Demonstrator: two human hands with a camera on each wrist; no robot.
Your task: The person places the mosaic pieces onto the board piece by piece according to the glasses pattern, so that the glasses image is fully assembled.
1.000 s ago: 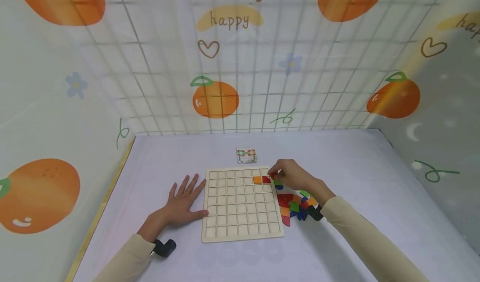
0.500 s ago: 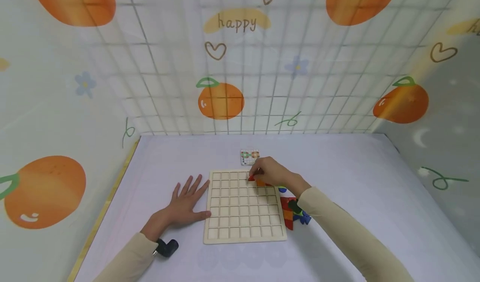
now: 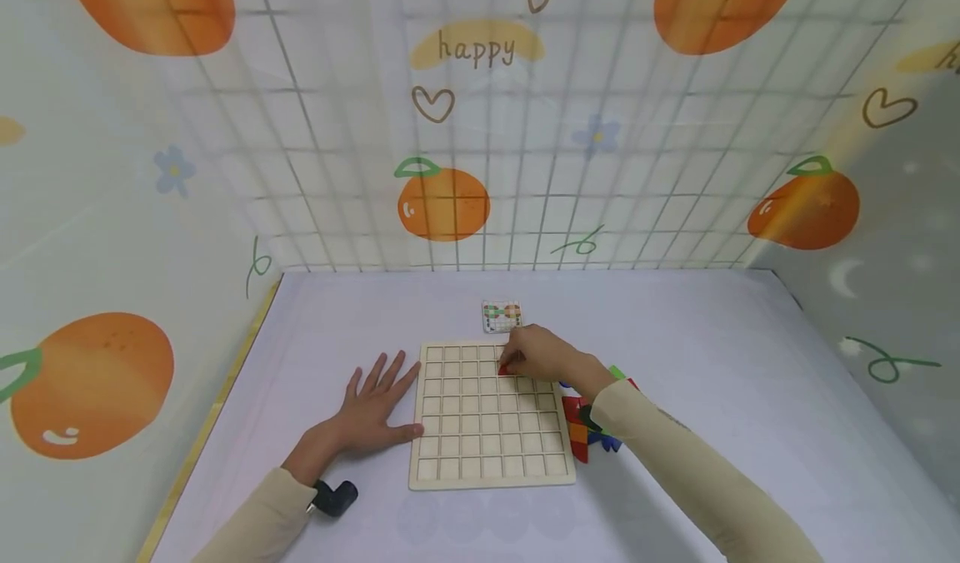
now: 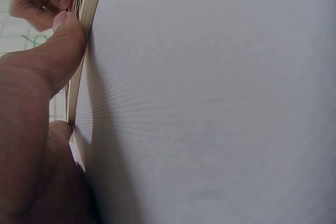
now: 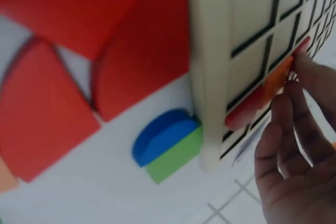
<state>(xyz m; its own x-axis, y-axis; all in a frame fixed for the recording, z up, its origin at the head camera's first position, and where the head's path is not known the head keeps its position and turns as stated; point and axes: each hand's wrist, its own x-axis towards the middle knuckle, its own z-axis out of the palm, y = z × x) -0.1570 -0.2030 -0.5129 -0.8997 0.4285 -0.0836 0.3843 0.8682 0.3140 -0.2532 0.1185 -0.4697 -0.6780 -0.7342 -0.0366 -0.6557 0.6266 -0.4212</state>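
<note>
A pale wooden grid board (image 3: 469, 439) lies on the table in the head view. My left hand (image 3: 372, 409) is spread beside it, thumb and a fingertip touching its left edge. Over the board's far rows, my right hand (image 3: 542, 353) pinches a small red piece (image 3: 503, 371) between thumb and fingers. In the right wrist view that red piece (image 5: 302, 44) is at the left side of an orange square (image 5: 277, 77). Another red piece (image 5: 244, 110) sits beyond the orange one, by the board's edge. In the head view my hand hides those two pieces.
Loose coloured pieces (image 3: 577, 440) lie right of the board, partly under my right forearm. Close to the board's side are a blue piece (image 5: 165, 134) and a green piece (image 5: 176, 156). A small patterned card (image 3: 501, 316) lies behind the board.
My right hand has moved left from the board's right edge with the red piece, past the orange square, then slightly down. My left hand stays in place; the head view has shifted a little.
</note>
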